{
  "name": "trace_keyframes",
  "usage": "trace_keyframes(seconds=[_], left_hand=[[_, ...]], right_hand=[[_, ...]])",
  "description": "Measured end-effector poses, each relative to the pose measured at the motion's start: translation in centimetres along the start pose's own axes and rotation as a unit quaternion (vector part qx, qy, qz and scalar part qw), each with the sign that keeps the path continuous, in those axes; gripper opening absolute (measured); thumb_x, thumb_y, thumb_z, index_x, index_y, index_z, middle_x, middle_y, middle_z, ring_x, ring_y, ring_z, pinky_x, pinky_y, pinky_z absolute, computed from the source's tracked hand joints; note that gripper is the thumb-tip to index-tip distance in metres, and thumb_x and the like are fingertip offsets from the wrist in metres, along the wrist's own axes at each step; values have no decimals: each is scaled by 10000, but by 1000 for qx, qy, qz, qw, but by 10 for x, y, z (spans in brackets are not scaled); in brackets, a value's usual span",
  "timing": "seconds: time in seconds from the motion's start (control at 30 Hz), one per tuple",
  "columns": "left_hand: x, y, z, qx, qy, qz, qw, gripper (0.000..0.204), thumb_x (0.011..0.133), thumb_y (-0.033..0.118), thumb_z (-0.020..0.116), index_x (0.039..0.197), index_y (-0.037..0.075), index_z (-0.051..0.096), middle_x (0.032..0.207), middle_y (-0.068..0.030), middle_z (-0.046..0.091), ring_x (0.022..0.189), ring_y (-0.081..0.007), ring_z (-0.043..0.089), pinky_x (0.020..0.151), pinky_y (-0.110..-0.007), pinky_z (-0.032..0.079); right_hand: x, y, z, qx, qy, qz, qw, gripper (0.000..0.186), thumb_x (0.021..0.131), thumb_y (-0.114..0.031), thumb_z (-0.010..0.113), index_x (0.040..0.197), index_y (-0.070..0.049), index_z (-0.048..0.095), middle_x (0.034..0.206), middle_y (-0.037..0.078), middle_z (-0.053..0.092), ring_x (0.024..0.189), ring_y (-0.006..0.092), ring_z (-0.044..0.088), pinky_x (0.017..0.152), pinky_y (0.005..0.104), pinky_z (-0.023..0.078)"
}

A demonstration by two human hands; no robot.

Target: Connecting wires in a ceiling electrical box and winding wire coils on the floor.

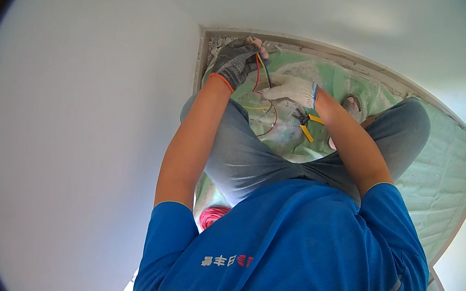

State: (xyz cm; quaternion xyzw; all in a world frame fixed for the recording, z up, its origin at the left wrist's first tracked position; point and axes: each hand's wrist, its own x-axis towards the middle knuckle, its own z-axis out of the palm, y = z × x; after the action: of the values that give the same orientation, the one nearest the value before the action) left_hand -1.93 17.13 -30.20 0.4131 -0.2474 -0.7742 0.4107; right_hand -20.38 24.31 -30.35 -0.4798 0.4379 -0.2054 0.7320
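Several thin electrical wires (263, 66), red, yellow and blue, run between my two hands. My left hand (234, 63), in a dark grey glove with an orange cuff, is closed around their upper ends, with bare fingertips showing. Lower and to the right, my right hand (292, 90), in a white glove with a blue cuff, has its fingers closed at the lower part of the wires. Loose red and yellow lengths curl down below it. Just beneath my right hand are pliers (308, 123) with yellow handles, jaws toward the wires.
Wrinkled green sheeting (439, 171) covers the floor between my legs and to the right. A coil of red wire (213, 217) lies by my left leg. A white wall (84, 127) rises close on the left. My sandalled foot (353, 106) is right of the pliers.
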Motion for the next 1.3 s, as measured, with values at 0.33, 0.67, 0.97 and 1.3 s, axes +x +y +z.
trace_keyframes(seconds=[0.33, 0.67, 0.97, 1.3], left_hand=[[-13, 21, 29, 89, 1, -3, 996, 170, 917, 96, 674, 1057, 10, 630, 967, -104, 672, 891, -249, 676, 796, -382, 592], [-28, 7, -123, -70, 356, 2, 932, 299, 876, 107, 646, 1170, 89, 594, 1002, -53, 636, 957, -203, 591, 809, -399, 528], [30, -55, -104, 577, 79, -76, 809, 275, 827, 234, 671, 1025, 44, 683, 775, -76, 648, 681, -224, 613, 642, -400, 497], [-72, 88, 20, 378, -21, 58, 924, 288, 940, 231, 654, 1169, 58, 685, 822, 3, 641, 683, -71, 520, 584, -225, 426]], right_hand=[[19, -14, 21, -39, 144, 59, 987, 360, 933, -369, 615, 977, -20, 691, 848, 66, 706, 729, 136, 656, 660, 291, 518], [-5, -5, 31, 346, 295, -39, 890, 313, 1001, -289, 515, 955, 7, 606, 830, 122, 669, 697, 196, 647, 586, 310, 525], [-36, -6, 17, 508, 146, -134, 838, 276, 995, -340, 567, 905, -79, 581, 893, 84, 630, 796, 222, 615, 702, 362, 493], [-68, 28, 11, 417, 266, 183, 849, 430, 888, -359, 690, 1193, -89, 555, 1091, 106, 665, 954, 248, 641, 800, 382, 543]])
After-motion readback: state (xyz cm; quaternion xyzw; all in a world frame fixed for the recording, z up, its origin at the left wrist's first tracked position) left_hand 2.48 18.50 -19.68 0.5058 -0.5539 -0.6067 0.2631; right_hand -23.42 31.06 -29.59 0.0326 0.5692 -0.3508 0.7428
